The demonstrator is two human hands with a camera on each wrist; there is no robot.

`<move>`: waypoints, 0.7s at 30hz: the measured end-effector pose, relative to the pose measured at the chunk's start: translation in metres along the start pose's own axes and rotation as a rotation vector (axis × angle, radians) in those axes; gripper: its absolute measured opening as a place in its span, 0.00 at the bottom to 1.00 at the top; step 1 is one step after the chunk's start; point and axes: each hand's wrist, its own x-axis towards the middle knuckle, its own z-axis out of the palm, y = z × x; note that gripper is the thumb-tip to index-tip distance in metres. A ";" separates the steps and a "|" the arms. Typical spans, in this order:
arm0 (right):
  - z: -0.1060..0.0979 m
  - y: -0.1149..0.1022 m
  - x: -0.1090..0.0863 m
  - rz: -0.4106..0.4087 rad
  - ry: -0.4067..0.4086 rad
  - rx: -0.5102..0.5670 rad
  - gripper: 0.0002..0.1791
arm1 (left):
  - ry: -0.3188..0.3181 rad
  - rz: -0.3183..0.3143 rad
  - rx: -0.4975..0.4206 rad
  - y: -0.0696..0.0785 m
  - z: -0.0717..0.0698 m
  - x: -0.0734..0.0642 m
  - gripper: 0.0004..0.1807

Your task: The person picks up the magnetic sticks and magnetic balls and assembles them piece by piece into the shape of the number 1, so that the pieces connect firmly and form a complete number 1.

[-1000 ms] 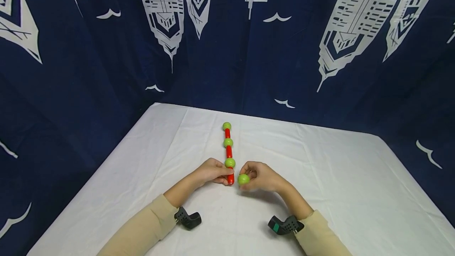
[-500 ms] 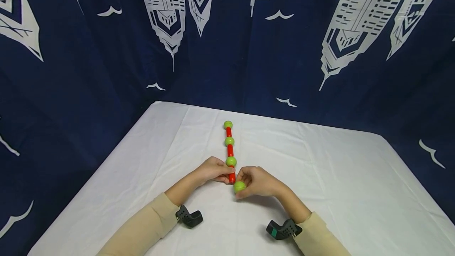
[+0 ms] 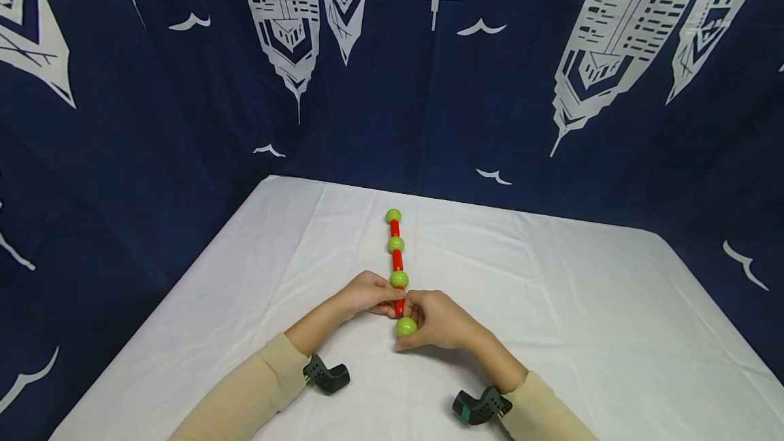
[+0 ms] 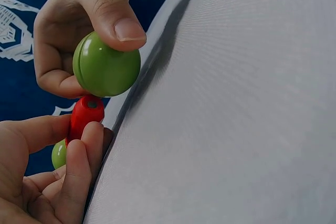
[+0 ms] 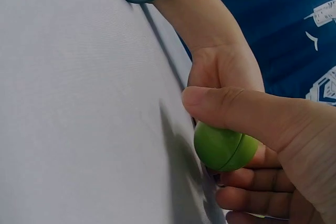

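Observation:
A straight chain of green balls and red rods lies on the table, running away from me. My left hand [image 3: 369, 293] pinches the nearest red rod [image 4: 85, 115] between thumb and fingers; the rod's near end shows a small dark spot. Beyond it are a green ball [image 3: 399, 279], another red rod [image 3: 397, 260], a second ball [image 3: 396, 244], a short red rod [image 3: 395, 229] and a far ball [image 3: 393, 216]. My right hand [image 3: 442, 320] holds a loose green ball [image 5: 223, 148], with a seam round it, between thumb and fingers, close to the rod's near end. Whether they touch I cannot tell.
A white cloth covers the table [image 3: 520, 305]. Behind it hangs a dark blue curtain [image 3: 392, 121] with white building and bird prints. Black wrist cameras sit on the left wrist [image 3: 327, 374] and the right wrist [image 3: 480, 405].
My right hand has carried its green ball left and toward me, from beside the nearest red rod to its near end. The left hand keeps its pinch on the rod.

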 end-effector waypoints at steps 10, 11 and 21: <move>0.007 -0.002 0.000 -0.023 0.078 -0.112 0.24 | -0.004 -0.009 0.010 -0.001 -0.001 0.001 0.10; 0.008 -0.002 0.000 -0.027 0.084 -0.118 0.24 | -0.005 -0.009 0.009 -0.001 -0.001 0.001 0.11; 0.013 0.002 0.001 -0.004 0.176 -0.192 0.25 | 0.007 -0.021 0.009 -0.002 0.000 0.002 0.10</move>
